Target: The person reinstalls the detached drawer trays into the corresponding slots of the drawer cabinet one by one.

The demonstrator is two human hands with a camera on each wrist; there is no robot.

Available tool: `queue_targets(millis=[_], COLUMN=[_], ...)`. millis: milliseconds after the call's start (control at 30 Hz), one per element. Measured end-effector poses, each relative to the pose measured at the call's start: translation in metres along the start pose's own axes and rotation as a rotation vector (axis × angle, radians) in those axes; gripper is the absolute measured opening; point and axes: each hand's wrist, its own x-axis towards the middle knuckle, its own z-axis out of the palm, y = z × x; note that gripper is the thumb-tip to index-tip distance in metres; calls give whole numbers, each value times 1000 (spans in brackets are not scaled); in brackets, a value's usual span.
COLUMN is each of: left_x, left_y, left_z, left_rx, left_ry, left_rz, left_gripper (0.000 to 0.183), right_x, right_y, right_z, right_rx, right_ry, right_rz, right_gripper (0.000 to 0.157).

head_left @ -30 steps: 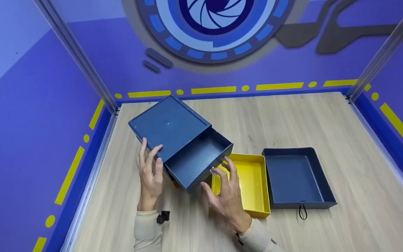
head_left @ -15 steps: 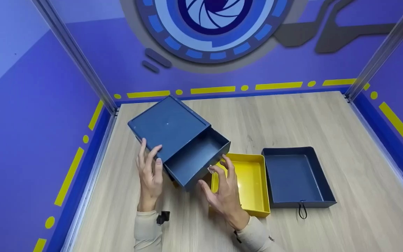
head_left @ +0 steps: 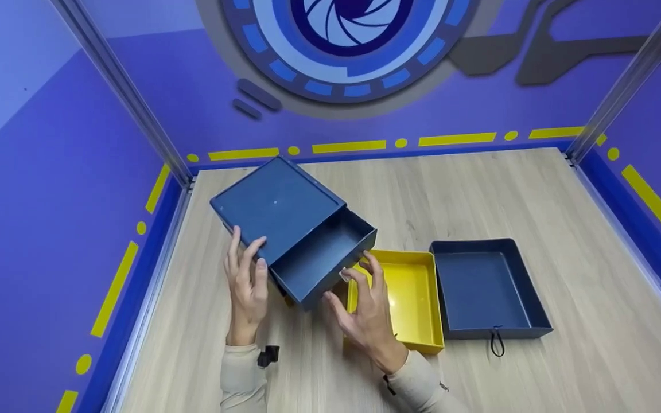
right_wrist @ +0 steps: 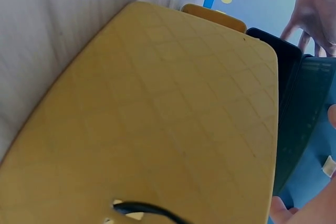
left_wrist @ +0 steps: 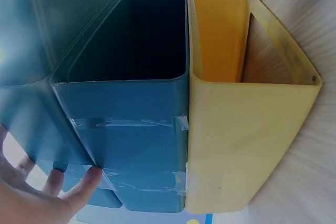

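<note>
Seemingly mid-slide, the rectangular blue plastic drawer (head_left: 322, 252) next wants level pressure — left hand (head_left: 245, 289) spread against its boxy blue plastic cabinet (head_left: 279, 201), right hand (head_left: 369, 315) wide-fingered.

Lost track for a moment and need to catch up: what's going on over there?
A person's left hand rests against a blue-and-yellow cabinet, with the right hand at the front of its top drawer, which is partly open. Below, the blue middle compartment and yellow bottom compartment show no drawer inside. On the table to the right, a yellow drawer and a dark blue drawer sit side by side.
</note>
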Motion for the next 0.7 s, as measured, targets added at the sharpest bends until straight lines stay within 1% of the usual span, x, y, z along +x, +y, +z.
queue_targets(millis=[267,433,700], left_x=[2,3,1], left_y=[1,0,-1], left_z=[0,0,0], left_rx=[14,12,15], left_ry=[1,2,5], left_rz=[25,25,37], left_gripper=[42,43,43], right_x=[3,5,7], right_y=[-1,-4,-7], right_z=[2,1,3], right_rx=[-19,-29,-40], right_ry=[10,1,-7], right_rz=[-16,-3,12], right_gripper=[53,51,50])
